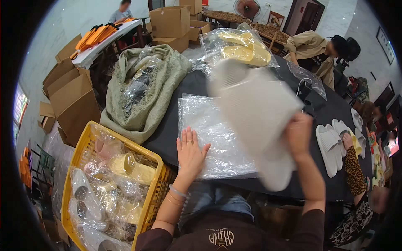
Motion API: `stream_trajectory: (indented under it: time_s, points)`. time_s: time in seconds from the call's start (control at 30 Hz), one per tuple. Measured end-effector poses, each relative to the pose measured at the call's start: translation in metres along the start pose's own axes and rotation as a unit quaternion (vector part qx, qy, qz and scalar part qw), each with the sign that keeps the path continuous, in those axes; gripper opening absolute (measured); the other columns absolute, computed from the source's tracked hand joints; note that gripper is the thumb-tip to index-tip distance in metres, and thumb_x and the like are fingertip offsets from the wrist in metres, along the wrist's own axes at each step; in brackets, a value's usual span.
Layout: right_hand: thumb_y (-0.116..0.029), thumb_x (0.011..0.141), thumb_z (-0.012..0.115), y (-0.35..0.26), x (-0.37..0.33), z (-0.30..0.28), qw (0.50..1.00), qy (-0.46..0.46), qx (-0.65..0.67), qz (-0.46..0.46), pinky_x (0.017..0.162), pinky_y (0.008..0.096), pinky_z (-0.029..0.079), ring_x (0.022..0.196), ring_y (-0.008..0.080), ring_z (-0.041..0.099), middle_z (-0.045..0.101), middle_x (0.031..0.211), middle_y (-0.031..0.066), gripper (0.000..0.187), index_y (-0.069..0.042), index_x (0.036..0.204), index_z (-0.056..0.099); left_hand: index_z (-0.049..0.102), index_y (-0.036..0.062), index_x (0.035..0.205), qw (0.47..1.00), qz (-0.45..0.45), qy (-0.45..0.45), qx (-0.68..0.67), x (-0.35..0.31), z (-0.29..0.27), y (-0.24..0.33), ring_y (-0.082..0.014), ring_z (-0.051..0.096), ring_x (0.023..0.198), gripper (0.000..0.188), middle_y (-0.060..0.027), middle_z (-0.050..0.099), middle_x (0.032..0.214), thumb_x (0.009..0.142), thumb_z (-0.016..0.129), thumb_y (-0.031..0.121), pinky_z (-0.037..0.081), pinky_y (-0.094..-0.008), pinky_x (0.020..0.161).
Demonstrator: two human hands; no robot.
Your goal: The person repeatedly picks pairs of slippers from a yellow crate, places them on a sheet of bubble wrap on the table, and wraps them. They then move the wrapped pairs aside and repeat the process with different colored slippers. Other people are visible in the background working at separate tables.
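My left hand (191,154) lies with its fingers stretched on a pile of clear plastic bags (201,113) on the dark table. My right hand (299,130) is closed on the edge of pale grey slippers (261,113), held up over the right part of the bags. Motion smears the slippers and the right hand, and how many slippers are in it is hard to make out. To the right, more grey slippers (326,146) lie on the table, where a co-worker's hand (347,141) touches the group.
A yellow basket (157,175) of bagged slippers stands at my left, beside a green woven sack (167,83) of plastic-wrapped items. Bagged yellow slippers (247,54) lie at the table's far side. Cardboard boxes (77,98) stand beyond. Another person (314,52) bends at the back right.
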State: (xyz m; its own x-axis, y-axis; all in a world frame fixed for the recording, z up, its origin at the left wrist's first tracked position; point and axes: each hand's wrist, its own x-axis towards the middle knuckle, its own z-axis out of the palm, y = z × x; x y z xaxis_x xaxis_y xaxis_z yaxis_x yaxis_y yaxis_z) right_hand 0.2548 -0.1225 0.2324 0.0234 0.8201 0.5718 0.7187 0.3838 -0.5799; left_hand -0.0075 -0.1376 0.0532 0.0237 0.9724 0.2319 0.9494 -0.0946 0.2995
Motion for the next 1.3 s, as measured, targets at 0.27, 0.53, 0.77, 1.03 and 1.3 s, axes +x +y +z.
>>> stream_trajectory:
  time_s: [0.27, 0.53, 0.77, 1.03, 1.3]
  points:
    - [-0.032, 0.078, 0.064, -0.022, -0.061, 0.217, 0.982, -0.177, 0.055, -0.029, 0.064, 0.0456, 0.048, 0.068, 0.0364, 0.062, 0.061, 0.072, 0.0218, 0.037, 0.003, 0.068, 0.062, 0.044, -0.0012, 0.133, 0.953, -0.017, 0.0, -0.301, -0.031, 0.033, -0.03, -0.029, 0.04, 0.128, 0.052, -0.018, 0.045, 0.136, 0.093, 0.046, 0.032, 0.03, -0.0433, 0.107]
    - [-0.038, 0.081, 0.062, 0.072, -0.044, 0.161, 0.981, -0.127, -0.131, 0.063, 0.07, 0.0477, 0.049, 0.077, 0.038, 0.063, 0.064, 0.08, 0.0224, 0.042, 0.003, 0.074, 0.065, 0.036, -0.0039, 0.138, 0.998, -0.024, 0.032, 0.04, -0.005, 0.01, 0.007, -0.0294, 0.03, 0.137, 0.055, -0.0197, 0.036, 0.144, 0.094, 0.041, 0.028, 0.02, -0.0463, 0.112]
    - [-0.041, 0.081, 0.062, 0.121, -0.028, 0.132, 0.966, -0.031, -0.162, 0.2, 0.073, 0.0489, 0.048, 0.078, 0.042, 0.062, 0.064, 0.083, 0.0255, 0.047, 0.006, 0.077, 0.064, 0.033, -0.0036, 0.14, 0.999, -0.039, 0.007, 0.003, -0.002, 0.01, 0.0, -0.0301, 0.025, 0.14, 0.06, -0.0197, 0.029, 0.149, 0.093, 0.044, 0.033, 0.019, -0.0464, 0.113]
    - [-0.04, 0.08, 0.061, 0.127, -0.032, 0.132, 0.965, -0.043, -0.172, 0.192, 0.076, 0.0502, 0.048, 0.088, 0.0418, 0.061, 0.064, 0.095, 0.0242, 0.045, 0.005, 0.083, 0.065, 0.05, -0.0039, 0.118, 0.993, -0.043, 0.107, -0.025, 0.085, -0.032, 0.002, -0.0362, 0.056, 0.102, 0.052, -0.0214, 0.058, 0.107, 0.083, 0.065, 0.031, 0.047, -0.0435, 0.082]
    - [-0.043, 0.081, 0.061, 0.13, -0.034, 0.135, 0.973, -0.029, -0.149, 0.173, 0.08, 0.0485, 0.046, 0.091, 0.0422, 0.06, 0.063, 0.096, 0.0262, 0.049, 0.006, 0.088, 0.064, 0.063, 0.0094, 0.083, 0.958, -0.132, 0.251, -0.036, 0.16, 0.02, -0.045, -0.0296, 0.06, 0.084, 0.019, -0.0086, 0.061, 0.087, 0.083, 0.065, 0.028, 0.046, -0.0442, 0.069]
